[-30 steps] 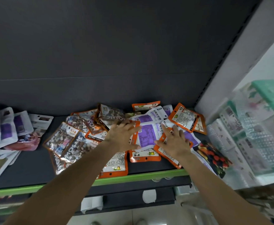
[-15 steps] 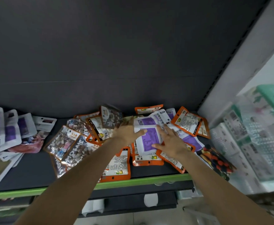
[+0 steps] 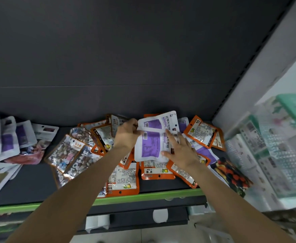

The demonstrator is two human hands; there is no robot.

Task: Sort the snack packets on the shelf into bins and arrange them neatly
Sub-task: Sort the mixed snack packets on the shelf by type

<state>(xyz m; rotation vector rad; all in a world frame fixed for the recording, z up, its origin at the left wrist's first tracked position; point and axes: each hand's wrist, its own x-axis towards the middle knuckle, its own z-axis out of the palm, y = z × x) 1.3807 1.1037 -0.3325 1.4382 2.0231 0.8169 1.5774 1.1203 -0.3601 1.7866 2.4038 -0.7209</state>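
Note:
A heap of snack packets lies on the dark shelf (image 3: 29, 183). On top of the heap sits a white and purple packet (image 3: 150, 144). My left hand (image 3: 127, 135) grips its upper left corner. My right hand (image 3: 180, 149) lies on its right side with fingers stretched out, thumb at the lower edge. A second white and purple packet (image 3: 158, 120) stands just behind it. Orange packets (image 3: 200, 131) surround them, and another orange packet (image 3: 124, 179) reaches the shelf's front edge. Clear packets of pebble-like sweets (image 3: 64, 153) lie to the left.
A separate pile of white and purple packets (image 3: 5, 139) fills the shelf's far left. A dark packet with berries (image 3: 231, 174) lies at the right end. The shelf has a green front lip (image 3: 161, 194). Blurred translucent bins (image 3: 273, 151) stand beyond the grey upright at the right.
Both hands moved onto the white and purple packet and lifted it on top of the heap; my left hand went from lying flat to gripping its corner.

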